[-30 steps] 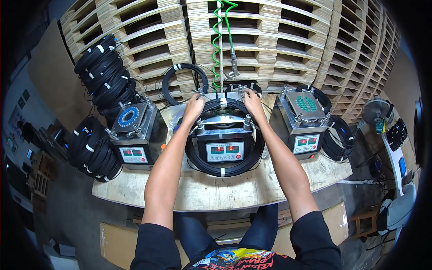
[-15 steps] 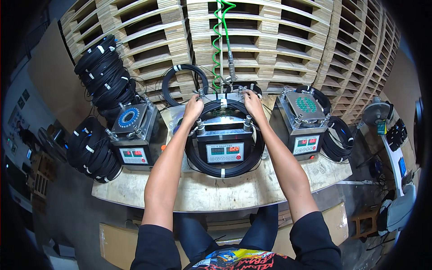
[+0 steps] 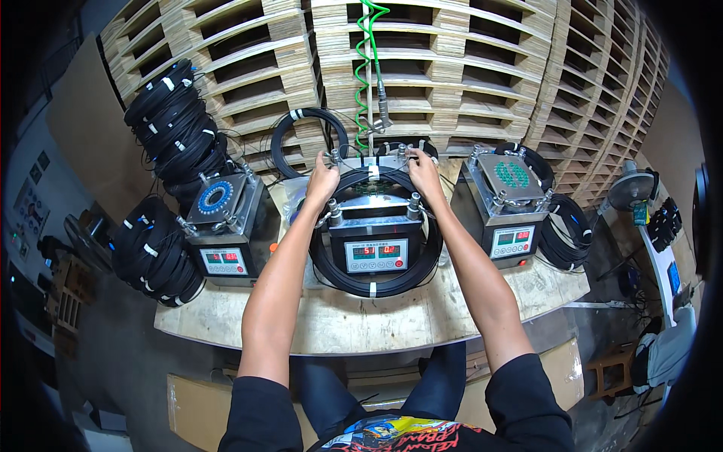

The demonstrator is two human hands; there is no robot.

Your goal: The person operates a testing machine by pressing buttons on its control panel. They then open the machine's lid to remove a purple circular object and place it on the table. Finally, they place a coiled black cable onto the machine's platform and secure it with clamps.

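In the middle of the bench is a dark box machine (image 3: pixel 358 233) with a bright metal top plate and a lit digital panel (image 3: pixel 376 255). A coil of black cable (image 3: pixel 328 269), tied with white bands, rings this machine. My left hand (image 3: pixel 323 181) is closed at the back left metal knob (image 3: pixel 335 157), its fingertips on the knob. On the other side my right hand (image 3: pixel 425 175) grips the back right knob (image 3: pixel 401 153) between thumb and fingers. Two front knobs, including the right front knob (image 3: pixel 413 203), stand untouched. My hands partly hide the back of the plate.
Similar machines stand left (image 3: pixel 218 226) and right (image 3: pixel 508 203), with blue and green rings of parts on top. Stacked cable coils (image 3: pixel 177 128) rise at the left. A green coiled air hose (image 3: pixel 362 83) with a nozzle hangs before wooden pallets (image 3: pixel 482 68).
The middle panel's red digits differ. My left fingers have shifted slightly on their knob; my right hand has barely moved. The hose nozzle has swung a little.
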